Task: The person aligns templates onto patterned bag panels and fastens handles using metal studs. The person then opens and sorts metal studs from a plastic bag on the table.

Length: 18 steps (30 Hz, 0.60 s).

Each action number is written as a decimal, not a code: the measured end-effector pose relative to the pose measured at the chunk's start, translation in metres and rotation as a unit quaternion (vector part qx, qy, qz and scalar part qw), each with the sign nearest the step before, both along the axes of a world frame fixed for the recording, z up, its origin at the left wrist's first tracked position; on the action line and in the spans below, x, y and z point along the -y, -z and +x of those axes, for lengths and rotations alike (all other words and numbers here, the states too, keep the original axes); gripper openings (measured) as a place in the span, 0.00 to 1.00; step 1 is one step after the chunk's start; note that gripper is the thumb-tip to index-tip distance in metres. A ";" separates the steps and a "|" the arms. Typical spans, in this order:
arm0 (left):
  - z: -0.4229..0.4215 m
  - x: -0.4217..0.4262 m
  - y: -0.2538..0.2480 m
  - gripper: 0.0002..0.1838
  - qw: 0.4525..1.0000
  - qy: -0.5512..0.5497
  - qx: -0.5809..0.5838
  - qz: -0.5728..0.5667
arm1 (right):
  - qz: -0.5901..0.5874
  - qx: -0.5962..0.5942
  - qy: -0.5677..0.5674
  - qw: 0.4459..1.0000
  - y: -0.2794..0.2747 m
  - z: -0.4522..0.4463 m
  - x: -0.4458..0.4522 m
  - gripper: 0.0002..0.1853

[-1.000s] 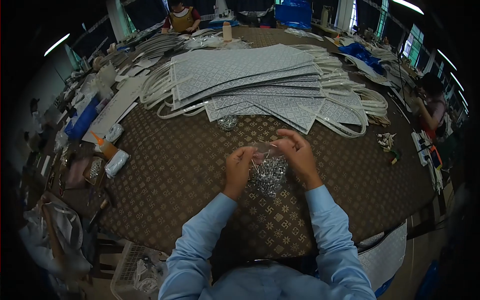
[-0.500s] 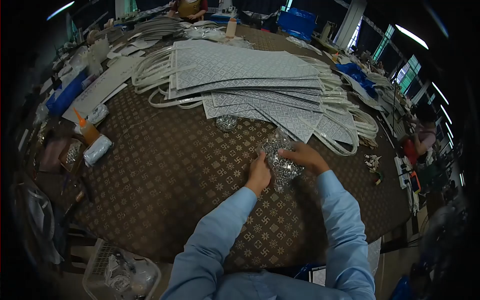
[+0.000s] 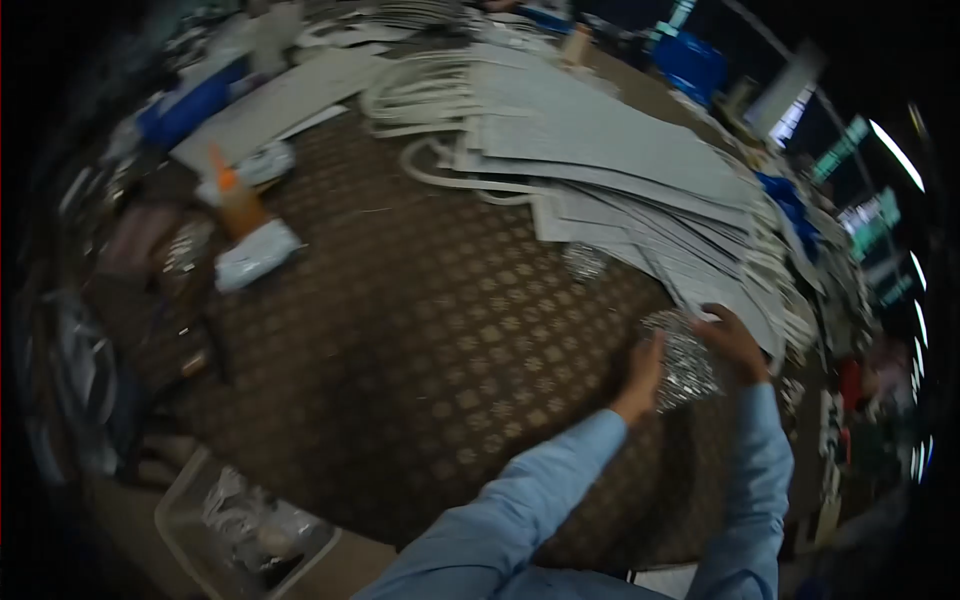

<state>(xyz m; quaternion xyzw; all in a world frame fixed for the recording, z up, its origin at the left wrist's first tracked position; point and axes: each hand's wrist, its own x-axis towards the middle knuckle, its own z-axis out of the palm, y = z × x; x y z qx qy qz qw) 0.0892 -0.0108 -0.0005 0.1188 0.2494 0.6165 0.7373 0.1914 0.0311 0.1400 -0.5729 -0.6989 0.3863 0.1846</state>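
A clear plastic bag of small shiny metal pieces (image 3: 686, 372) is held between my two hands over the patterned brown table cover. My left hand (image 3: 638, 380) grips its left side, fingers closed on the plastic. At the upper right of the bag, my right hand (image 3: 732, 345) pinches the plastic. Just beyond lies a small heap of similar silvery pieces (image 3: 584, 262), close to the edge of a stack of pale flat bag panels with white handles (image 3: 610, 120). Motion blur hides the exact shape of the metal pieces.
On the left stand an orange-tipped glue bottle (image 3: 237, 200) and a white plastic packet (image 3: 258, 256). Farther back are a pale board (image 3: 290, 100) and a blue item (image 3: 190, 105). A white basket (image 3: 185, 540) with plastic scraps sits below the table's left front edge.
The view has swung left and blurred, so the table and my hands appear farther right. Both hands still hold the bag of metal pieces.
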 end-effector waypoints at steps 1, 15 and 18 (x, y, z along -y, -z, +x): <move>0.009 -0.007 0.008 0.25 0.996 -0.074 -0.051 0.029 | -0.019 0.042 -0.023 0.999 -0.004 -0.004 -0.010 0.38; 0.005 0.015 0.003 0.26 0.898 -0.250 -0.360 0.039 | -0.041 0.026 -0.217 0.975 0.045 -0.031 -0.051 0.13; -0.001 0.018 0.001 0.26 0.907 -0.239 -0.340 0.075 | -0.100 -0.030 -0.192 0.976 0.054 -0.026 -0.048 0.11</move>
